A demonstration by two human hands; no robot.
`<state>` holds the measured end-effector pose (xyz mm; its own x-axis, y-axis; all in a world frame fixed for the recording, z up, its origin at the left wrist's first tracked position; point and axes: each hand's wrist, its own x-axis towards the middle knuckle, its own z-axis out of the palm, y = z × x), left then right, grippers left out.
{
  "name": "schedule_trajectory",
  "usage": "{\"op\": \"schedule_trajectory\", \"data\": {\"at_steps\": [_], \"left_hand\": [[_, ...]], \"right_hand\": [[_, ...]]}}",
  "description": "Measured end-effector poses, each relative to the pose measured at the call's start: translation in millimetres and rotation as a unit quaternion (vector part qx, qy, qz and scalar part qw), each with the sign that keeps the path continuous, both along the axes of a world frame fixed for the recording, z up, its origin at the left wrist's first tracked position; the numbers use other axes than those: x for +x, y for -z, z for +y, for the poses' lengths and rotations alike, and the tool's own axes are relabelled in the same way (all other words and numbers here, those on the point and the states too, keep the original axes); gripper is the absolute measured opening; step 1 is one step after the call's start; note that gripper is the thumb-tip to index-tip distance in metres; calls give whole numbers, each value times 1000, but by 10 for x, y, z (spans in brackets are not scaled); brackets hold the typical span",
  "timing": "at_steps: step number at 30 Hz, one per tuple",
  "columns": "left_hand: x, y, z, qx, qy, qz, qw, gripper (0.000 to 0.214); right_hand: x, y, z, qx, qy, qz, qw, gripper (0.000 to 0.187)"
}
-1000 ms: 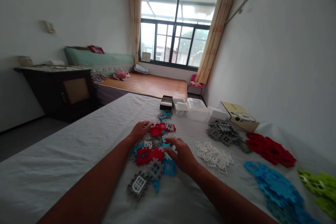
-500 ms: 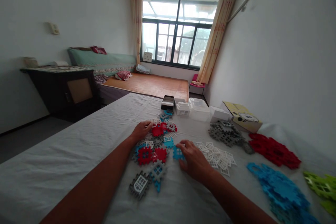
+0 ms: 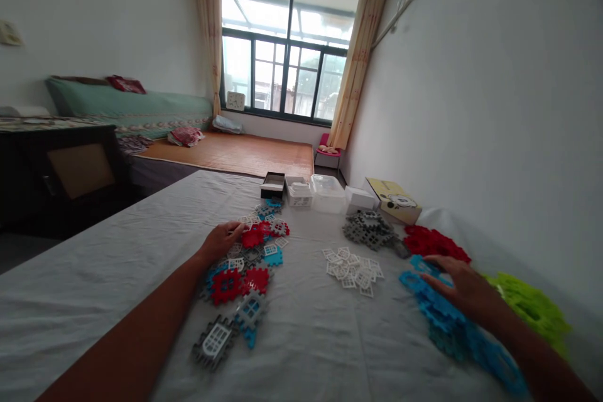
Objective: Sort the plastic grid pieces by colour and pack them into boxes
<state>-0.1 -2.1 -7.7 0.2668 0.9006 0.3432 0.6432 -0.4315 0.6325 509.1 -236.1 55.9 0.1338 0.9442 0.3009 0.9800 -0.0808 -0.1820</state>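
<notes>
My left hand (image 3: 223, 242) rests at the left edge of a mixed heap, its fingers stretched out to a red building tile (image 3: 253, 235). Its fingertips are partly lost among the pieces. At the right, my right hand (image 3: 459, 282) pinches a blue building tile (image 3: 423, 264) between thumb and fingers, right over a pile of blue tiles (image 3: 440, 314). Nearer in the heap lie red tiles (image 3: 226, 286), a grey tile with a blue window (image 3: 249, 309) and a grey tile with a white window (image 3: 215, 340).
White window frames (image 3: 353, 269) lie mid-table. Grey tiles (image 3: 370, 230), red tiles (image 3: 436, 244) and green tiles (image 3: 534, 314) form piles at the right. Along the back stand a black box (image 3: 273, 183), clear plastic boxes (image 3: 328, 193), a white box (image 3: 360, 200) and a yellow box (image 3: 396, 201).
My right hand has carried the blue tile rightward from beside the mixed heap, past the white frames, to the blue pile. My left hand stays at the heap. The view has turned right.
</notes>
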Motion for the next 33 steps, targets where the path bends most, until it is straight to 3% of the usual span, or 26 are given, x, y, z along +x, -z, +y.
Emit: {"op": "schedule_trajectory", "data": {"at_steps": [4,7,9,11,15,19,25,29,33], "left_hand": [[4,-13,-6,-3,2,-9,1000,52],[20,-24,-14,-1,-11,-15,1000,52],[62,-28,-37,-1,-20,-23,1000,52],[132,-26,-73,-3,-18,-44,999,52],[270,3,-113,-43,37,-138,989,53],[189,32,-48,-28,46,-187,981,50],[-82,82,80,-36,-44,-183,982,50],[-61,83,75,-24,-34,-152,987,48],[-30,56,52,-18,-30,-128,991,49]], "right_hand": [[517,99,-248,-73,57,22,996,50],[435,82,-221,-56,61,28,996,51],[132,41,-111,-15,29,29,999,49],[-342,2,28,1,-46,39,998,44],[-1438,5,310,-64,-244,65,966,29],[-2176,144,752,-88,-329,61,938,28],[-2611,462,1431,-67,-332,75,938,45],[-2683,546,1444,-11,-341,114,933,53],[-2652,488,1306,55,-346,102,931,59]]}}
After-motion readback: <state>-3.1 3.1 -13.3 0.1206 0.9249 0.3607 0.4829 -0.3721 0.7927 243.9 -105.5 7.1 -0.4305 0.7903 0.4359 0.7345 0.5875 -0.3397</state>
